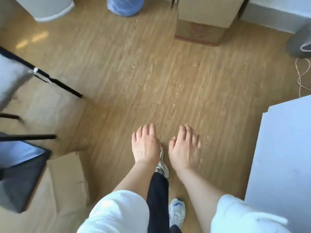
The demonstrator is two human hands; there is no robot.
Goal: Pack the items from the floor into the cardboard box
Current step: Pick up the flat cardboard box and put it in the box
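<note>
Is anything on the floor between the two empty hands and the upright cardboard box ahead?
Nothing visible: bare wood-look floor lies between the left hand, right hand and the brown cardboard box.

Both bare forearms reach forward from white sleeves, side by side. The left hand [146,147] and right hand [184,149] hang palm-down, fingers loosely extended, empty.

Just the one head cam, looking steeply down from standing height at the wood floor [151,73]. Wide angle, edges blurry.
</note>
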